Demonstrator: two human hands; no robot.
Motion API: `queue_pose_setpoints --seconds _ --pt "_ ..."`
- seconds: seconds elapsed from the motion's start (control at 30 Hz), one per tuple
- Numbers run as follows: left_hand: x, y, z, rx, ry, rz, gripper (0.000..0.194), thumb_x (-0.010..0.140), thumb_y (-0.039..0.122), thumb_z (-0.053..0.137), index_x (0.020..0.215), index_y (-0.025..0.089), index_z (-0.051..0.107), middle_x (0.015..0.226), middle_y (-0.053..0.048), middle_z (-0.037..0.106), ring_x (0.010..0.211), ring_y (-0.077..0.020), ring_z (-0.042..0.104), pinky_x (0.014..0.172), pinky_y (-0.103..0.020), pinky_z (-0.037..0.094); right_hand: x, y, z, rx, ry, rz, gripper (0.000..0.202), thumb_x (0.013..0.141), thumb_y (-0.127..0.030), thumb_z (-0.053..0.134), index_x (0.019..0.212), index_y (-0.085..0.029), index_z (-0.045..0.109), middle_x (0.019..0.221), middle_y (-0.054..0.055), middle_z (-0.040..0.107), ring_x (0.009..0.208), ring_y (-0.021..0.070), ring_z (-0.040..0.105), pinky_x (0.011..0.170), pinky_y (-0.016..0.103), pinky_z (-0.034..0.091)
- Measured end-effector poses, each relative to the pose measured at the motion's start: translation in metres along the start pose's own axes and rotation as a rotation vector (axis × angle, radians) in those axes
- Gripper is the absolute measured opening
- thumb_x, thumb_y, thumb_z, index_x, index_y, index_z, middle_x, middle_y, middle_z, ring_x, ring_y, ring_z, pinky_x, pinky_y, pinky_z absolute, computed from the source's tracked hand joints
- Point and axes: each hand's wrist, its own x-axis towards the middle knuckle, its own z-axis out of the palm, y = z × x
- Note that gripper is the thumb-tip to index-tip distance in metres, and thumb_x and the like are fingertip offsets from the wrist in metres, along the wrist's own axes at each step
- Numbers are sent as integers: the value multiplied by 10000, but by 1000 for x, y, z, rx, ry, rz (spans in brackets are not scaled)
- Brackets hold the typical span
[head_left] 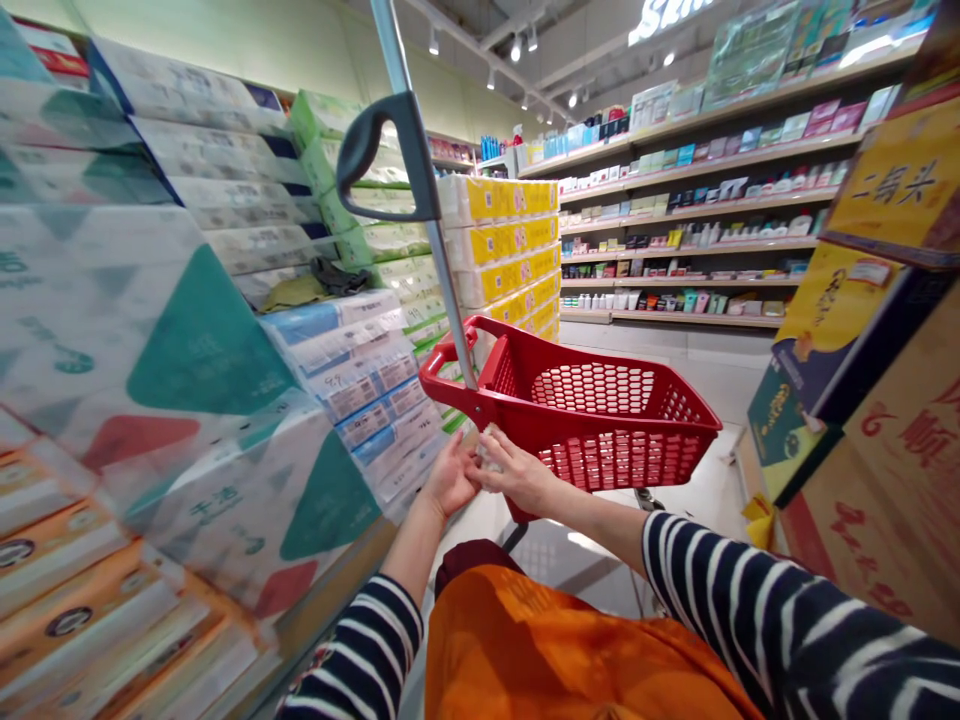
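Just below the handle end of a red perforated shopping basket cart (622, 440), my two hands meet near the middle of the view. My right hand (514, 470) has its fingers curled round a small, crumpled whitish thing (491, 452). My left hand (454, 475) is palm up with its fingers apart, its fingertips at the right fingers and the whitish thing. From the cart rises a long metal pole with a grey loop handle (390, 160), and neither hand holds it. The basket's mesh sides show no goods inside.
Stacked tissue packs (225, 400) line the left side, with dark and olive cloth items (322, 285) on one stack. Yellow and white packs (499, 240) stand behind the cart. Shelves of cosmetics (697, 215) fill the back; cartons (870, 450) are piled at the right.
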Motion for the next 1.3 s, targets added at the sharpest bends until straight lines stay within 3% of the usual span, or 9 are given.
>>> queue_pose_setpoints --seconds 0.1,0.27,0.43,0.6,0.73,0.8,0.9,1.03,1.3 --pt "5 8 -3 211 84 166 294 797 370 503 921 138 633 799 -77 678 781 -189 649 687 -309 528 8 8 -6 -47 18 -21 353 886 -175 484 1228 -231 552 1379 137 420 1350 297 232 1025 497 362" --pt "11 32 -23 924 693 897 340 724 188 558 1063 182 582 1108 -84 634 1098 -236 547 1002 -436 380 44 27 -27 -108 69 27 461 888 -81 408 1318 -238 456 1419 94 390 1367 258 200 1089 515 252" --pt "14 41 -29 1486 640 1230 509 747 116 472 1254 154 459 1392 -124 423 1342 -254 288 1101 -470 247 57 36 -14 -121 81 -34 427 877 -80 441 1290 -183 482 1383 120 436 1347 246 263 1093 508 255" --pt "23 12 -35 1438 610 1188 596 747 89 446 1333 164 371 1446 -132 342 1365 -248 237 1109 -487 219 24 25 26 -127 23 -63 325 901 -145 455 1212 -162 545 1320 133 504 1289 233 374 1056 472 338" --pt "31 -23 -51 1029 613 982 520 742 143 504 1257 205 465 1343 -115 481 1288 -247 385 1069 -452 311 -5 14 38 -78 -67 -16 315 878 -148 497 1185 -167 562 1318 132 507 1281 222 388 1040 450 360" --pt "32 -33 -53 692 596 740 444 742 186 534 1185 215 521 1204 -99 588 1129 -227 547 953 -408 440 -12 7 32 -20 -60 4 373 844 -155 541 1217 -156 537 1334 142 488 1305 233 348 1050 448 347" --pt "25 -37 -43 290 374 429 384 733 211 548 1116 216 565 1059 -57 656 903 -171 648 754 -298 525 -14 -6 14 121 2 -2 487 799 -181 571 1275 -139 475 1373 157 435 1329 226 302 1052 412 349" --pt "6 -37 -23 55 86 285 294 724 153 535 1002 196 619 912 -21 691 748 -122 652 650 -226 521 -12 -16 -13 245 148 125 560 778 -145 483 1331 -150 393 1407 156 383 1323 213 308 1045 428 344" --pt "5 -68 14 -54 200 166 126 722 55 573 792 150 615 632 16 634 548 -74 596 594 -194 510 -19 3 -21 153 259 278 319 849 -136 445 1122 -194 599 1306 117 507 1201 206 454 990 402 409"
